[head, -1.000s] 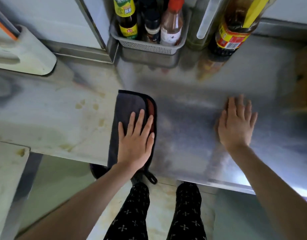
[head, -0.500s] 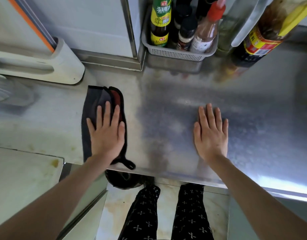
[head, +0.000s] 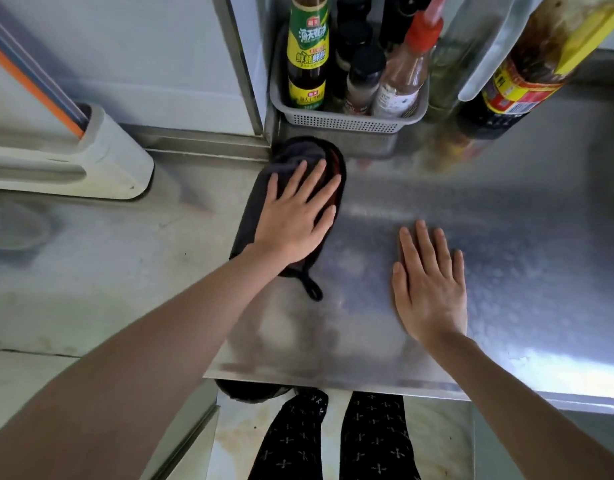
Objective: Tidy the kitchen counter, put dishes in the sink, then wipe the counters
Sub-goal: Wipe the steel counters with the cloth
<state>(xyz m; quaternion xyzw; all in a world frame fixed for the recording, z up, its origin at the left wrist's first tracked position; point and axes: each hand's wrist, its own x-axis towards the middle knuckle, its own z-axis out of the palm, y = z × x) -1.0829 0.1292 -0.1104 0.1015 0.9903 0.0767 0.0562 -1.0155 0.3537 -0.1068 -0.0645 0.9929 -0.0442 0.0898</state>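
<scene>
Cloth, dark, flat on steel counter just below basket w/ bottles; left hand pressed on it, fingers spread, no grip; right hand flat, open, on bare counter.

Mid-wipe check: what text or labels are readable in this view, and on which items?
"海天" with further blurred characters: green-and-yellow label of the tall sauce bottle.
Red-and-yellow label of the large dark bottle: print too blurred to read.
Small bottles in the grey basket: labels too small to read.
</scene>
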